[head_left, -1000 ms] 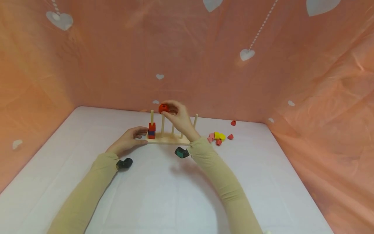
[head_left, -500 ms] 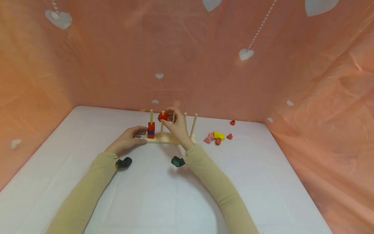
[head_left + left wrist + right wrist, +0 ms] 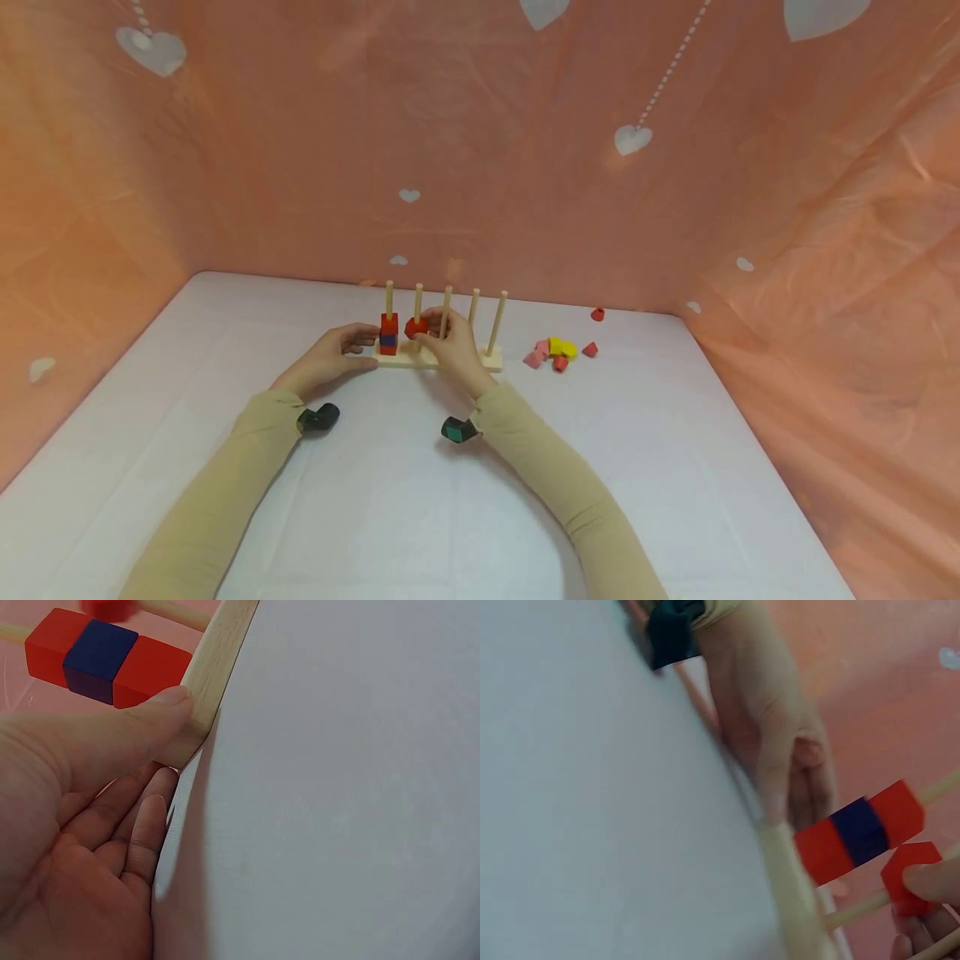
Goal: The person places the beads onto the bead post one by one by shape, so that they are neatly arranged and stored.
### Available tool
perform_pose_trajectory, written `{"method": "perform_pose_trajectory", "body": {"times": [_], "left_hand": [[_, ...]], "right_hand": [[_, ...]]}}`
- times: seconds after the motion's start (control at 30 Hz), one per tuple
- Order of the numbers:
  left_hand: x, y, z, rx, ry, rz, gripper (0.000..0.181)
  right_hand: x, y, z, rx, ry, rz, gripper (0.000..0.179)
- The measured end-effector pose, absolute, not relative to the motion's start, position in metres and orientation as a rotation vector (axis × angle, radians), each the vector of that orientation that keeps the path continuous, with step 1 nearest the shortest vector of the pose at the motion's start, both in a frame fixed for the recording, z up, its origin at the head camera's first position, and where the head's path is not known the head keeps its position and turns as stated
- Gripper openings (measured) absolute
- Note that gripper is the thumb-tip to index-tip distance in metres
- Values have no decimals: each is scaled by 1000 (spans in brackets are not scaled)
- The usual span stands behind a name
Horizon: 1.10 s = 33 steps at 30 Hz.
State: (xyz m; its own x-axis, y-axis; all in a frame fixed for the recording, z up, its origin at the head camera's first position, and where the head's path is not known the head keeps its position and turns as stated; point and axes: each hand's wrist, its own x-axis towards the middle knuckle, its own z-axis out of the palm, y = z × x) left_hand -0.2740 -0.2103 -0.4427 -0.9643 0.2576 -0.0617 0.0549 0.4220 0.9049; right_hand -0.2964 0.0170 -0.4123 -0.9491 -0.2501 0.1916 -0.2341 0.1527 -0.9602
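Note:
A pale wooden peg stand (image 3: 408, 361) with several upright pegs stands on the white table. On its leftmost peg sits a stack of a red, a blue (image 3: 97, 661) and a red square block. My left hand (image 3: 328, 358) holds the stand's left end, the thumb on the base edge and the other fingers behind it. My right hand (image 3: 459, 354) pinches a red many-sided block (image 3: 916, 859) threaded on the second peg. That block is partway down the peg, above the base, with bare peg showing below it in the right wrist view.
Right of the stand lie loose pink blocks (image 3: 536, 355), yellow blocks (image 3: 562, 347) and several red ones, one red block (image 3: 597, 314) farther back. A pink cloth (image 3: 480, 167) with white hearts hangs behind the table. Bare pegs (image 3: 498, 325) rise close to my right hand.
My right hand has brought the red block from above the second peg's tip onto the peg and down it. My left hand stays at the stand's left end.

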Motion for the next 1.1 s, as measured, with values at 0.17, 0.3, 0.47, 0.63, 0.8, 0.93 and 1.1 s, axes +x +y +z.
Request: {"method": "perform_pose_trajectory", "body": {"times": [0.17, 0.3, 0.47, 0.63, 0.8, 0.93, 1.1], "left_hand": [[-275, -210, -442, 290, 2483, 1585, 61], [-275, -210, -442, 290, 2476, 1584, 61], [-275, -211, -443, 286, 2473, 1589, 62], [-275, -210, -444, 272, 2470, 1595, 62], [-275, -208, -445, 256, 2470, 1594, 63], [-273, -209, -443, 265, 2460, 1607, 64], [-273, -209, -444, 274, 2462, 1597, 64]], "right_hand": [[-297, 19, -424, -458, 2383, -1892, 26], [-297, 20, -428, -486, 2448, -1827, 27], [-297, 22, -429, -540, 2474, -1803, 28], [-295, 25, -431, -567, 2417, -1841, 32], [-288, 35, -430, -610, 2474, -1734, 46], [-276, 50, -425, -648, 2507, -1608, 61], [-264, 76, -422, -707, 2450, -1573, 62]]}}
